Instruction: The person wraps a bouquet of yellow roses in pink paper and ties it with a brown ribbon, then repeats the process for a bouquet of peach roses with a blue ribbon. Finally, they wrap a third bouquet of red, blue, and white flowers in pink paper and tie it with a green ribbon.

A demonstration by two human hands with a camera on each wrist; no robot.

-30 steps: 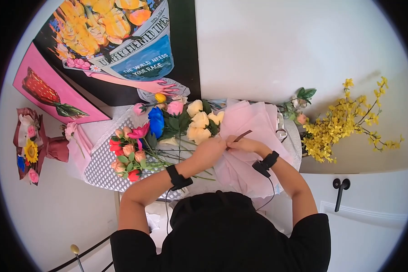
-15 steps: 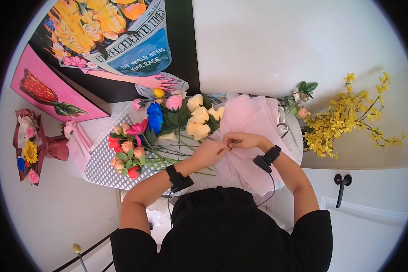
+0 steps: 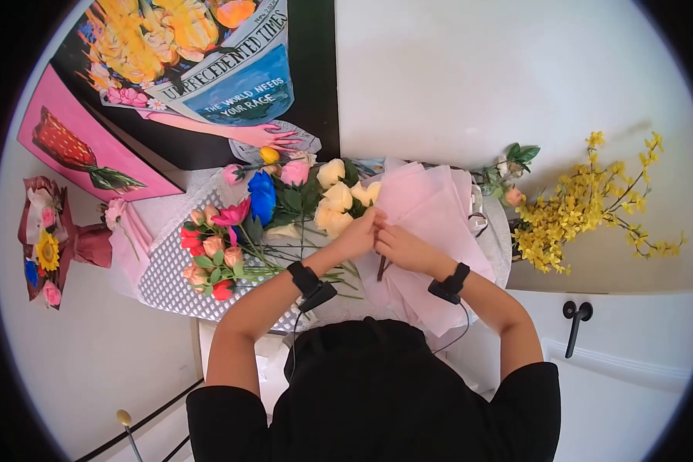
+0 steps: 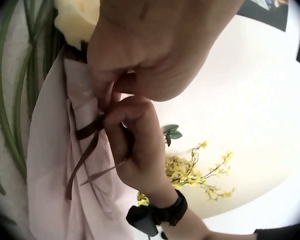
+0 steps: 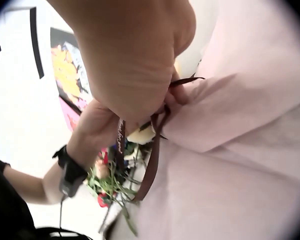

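Both hands meet at the gathered pink wrapping paper (image 3: 431, 208), on its left side in the head view. My left hand (image 3: 356, 236) and right hand (image 3: 402, 248) pinch a dark brown ribbon (image 3: 382, 269) between curled fingers, fingertips nearly touching. Loose ribbon tails (image 4: 84, 155) hang over the pleated paper in the left wrist view, where my right hand (image 4: 136, 135) sits just below my left (image 4: 150, 45). Printed lettering shows on one ribbon tail (image 5: 121, 137) in the right wrist view. The hands hide the exact crossing of the ribbon.
Cream roses (image 3: 335, 202), a blue rose (image 3: 262, 198) and red and peach flowers (image 3: 214, 258) lie left of the paper. Yellow branches (image 3: 566, 215) stand at the right. Two paintings (image 3: 92, 146) lean behind, and a wrapped bouquet (image 3: 48, 250) is at the far left.
Both hands have moved up slightly toward the cream roses and closer together. The ribbon end that stuck out past the right hand a second ago now hangs below the hands.
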